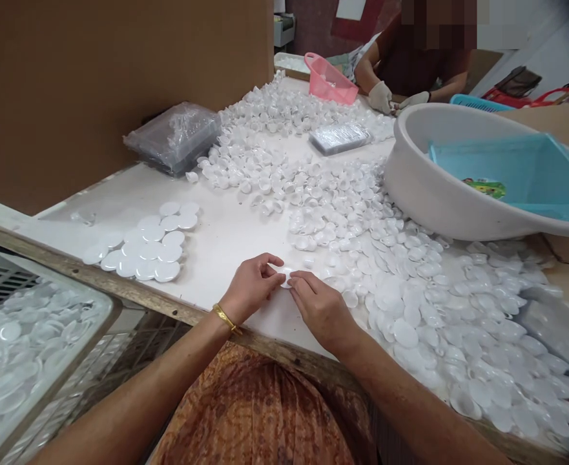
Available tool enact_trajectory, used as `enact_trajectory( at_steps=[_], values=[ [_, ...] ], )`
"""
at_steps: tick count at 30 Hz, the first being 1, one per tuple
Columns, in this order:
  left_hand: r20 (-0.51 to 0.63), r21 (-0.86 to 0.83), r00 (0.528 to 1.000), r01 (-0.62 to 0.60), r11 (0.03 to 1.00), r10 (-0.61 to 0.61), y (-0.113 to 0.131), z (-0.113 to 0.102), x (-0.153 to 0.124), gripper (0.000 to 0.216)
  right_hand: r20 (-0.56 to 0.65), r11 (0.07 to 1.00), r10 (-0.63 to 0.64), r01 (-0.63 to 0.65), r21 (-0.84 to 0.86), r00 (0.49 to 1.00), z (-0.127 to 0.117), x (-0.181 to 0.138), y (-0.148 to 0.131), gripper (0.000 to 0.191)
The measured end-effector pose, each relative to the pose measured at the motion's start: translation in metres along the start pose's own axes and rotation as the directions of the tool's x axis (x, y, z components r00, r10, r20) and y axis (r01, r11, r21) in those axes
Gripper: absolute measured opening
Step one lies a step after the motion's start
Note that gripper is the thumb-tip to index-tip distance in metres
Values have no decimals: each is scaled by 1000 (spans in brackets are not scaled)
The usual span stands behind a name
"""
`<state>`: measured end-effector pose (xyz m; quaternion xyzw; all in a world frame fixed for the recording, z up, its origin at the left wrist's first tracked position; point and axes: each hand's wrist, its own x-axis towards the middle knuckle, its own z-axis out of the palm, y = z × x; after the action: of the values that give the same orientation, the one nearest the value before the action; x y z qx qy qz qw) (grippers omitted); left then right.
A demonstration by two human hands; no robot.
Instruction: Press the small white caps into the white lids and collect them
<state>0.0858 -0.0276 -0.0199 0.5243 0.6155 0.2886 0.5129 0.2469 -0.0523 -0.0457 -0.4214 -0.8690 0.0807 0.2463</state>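
Note:
Between my two hands, just above the white tabletop near its front edge, is a small white plastic disc (287, 276). My left hand (254, 284) pinches it from the left, thumb and fingers closed. From the right, my right hand (317, 302) grips the same disc with its fingertips; the fingers cover part of it. Left of my hands lies a group of glossy white round discs (151, 250), some overlapping. A wide spread of loose white plastic pieces (352, 232), many cup-shaped, begins right beside my right hand.
A grey tub (410, 174) holding a blue container (517, 168) stands at right. Wrapped packs (177, 139) and a pink basket (330, 81) sit farther back. A co-worker's gloved hand (380, 98) is across the table. A crate of white pieces (95, 329) stands lower left.

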Motion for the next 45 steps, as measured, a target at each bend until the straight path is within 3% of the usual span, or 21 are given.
enact_trajectory(
  at_steps=[7, 10, 12, 15, 19, 23, 25, 27, 29, 33, 38, 45],
  values=[
    [128, 54, 990, 49, 997, -55, -2, -9, 3, 16, -23, 995, -81, 80, -54, 996, 0, 1, -3, 27],
    [120, 245, 993, -8, 969, -22, 9, -12, 8, 15, -1, 995, -82, 82, -48, 997, -2, 3, -2, 28],
    [3, 442, 993, -111, 890, 122, 16, -9, 13, 19, 11, 995, -93, 93, -45, 996, -3, 4, -2, 28],
    [-80, 684, 930, -210, 698, 358, 19, 1, 25, 26, 39, 993, -112, 113, -44, 993, -3, 5, -3, 29],
    [-10, 844, 920, -202, 497, 391, 8, 11, 35, 30, 52, 997, -72, 72, 7, 996, -2, 6, -5, 33],
    [-11, 915, 911, -157, 373, 411, -2, 10, 36, 24, -3, 992, 30, -29, 126, 1000, 0, 7, -5, 28],
    [-13, 899, 911, -170, 403, 412, -1, 8, 35, 23, -45, 972, 122, -111, 206, 991, 0, 8, -3, 22],
    [-40, 850, 912, -183, 493, 408, 3, 8, 35, 25, -51, 954, 167, -149, 260, 985, 0, 9, -1, 19],
    [-57, 802, 928, -177, 571, 368, 8, 8, 33, 28, -36, 952, 162, -146, 269, 986, 0, 9, 1, 18],
    [14, 713, 963, -200, 672, 271, 13, 5, 19, 28, -7, 974, 113, -109, 199, 994, 3, 10, 1, 20],
    [130, 389, 988, -122, 913, 77, 8, -7, -1, 25, 8, 988, 89, -89, 124, 996, 4, 10, -1, 23],
    [99, 68, 994, 29, 997, -36, 1, -11, -6, 28, 24, 945, 168, -168, 282, 985, 1, 9, -4, 28]
  ],
)
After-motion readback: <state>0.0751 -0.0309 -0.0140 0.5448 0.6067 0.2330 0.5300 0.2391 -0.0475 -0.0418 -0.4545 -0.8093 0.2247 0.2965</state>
